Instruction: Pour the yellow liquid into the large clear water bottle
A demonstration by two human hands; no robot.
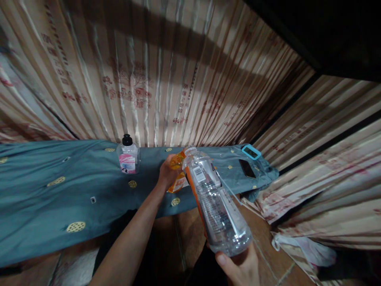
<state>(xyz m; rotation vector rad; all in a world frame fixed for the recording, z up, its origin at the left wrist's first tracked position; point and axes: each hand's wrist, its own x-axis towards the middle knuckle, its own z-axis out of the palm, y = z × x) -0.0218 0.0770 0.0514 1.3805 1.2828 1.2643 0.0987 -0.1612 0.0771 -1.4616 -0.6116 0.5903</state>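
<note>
Head view: two bottles, mouth to mouth above the tabletop (44,190).
Left hand (166,171) fingers wrap the orange bottle (177,174); right hand (242,268) fingers cup the clear bottle (216,206) base. Misaligned mouths could spill liquid onto the cloth.

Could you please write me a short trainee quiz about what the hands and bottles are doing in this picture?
1. True or false: the right hand holds the large clear plastic bottle by its base.
2. What does the left hand grip?
3. Which stands upright on the blue-grey cloth: A) a black-capped clear bottle with pink label, B) a glass jar?

Key: 1 true; 2 the small orange bottle; 3 A.
</note>
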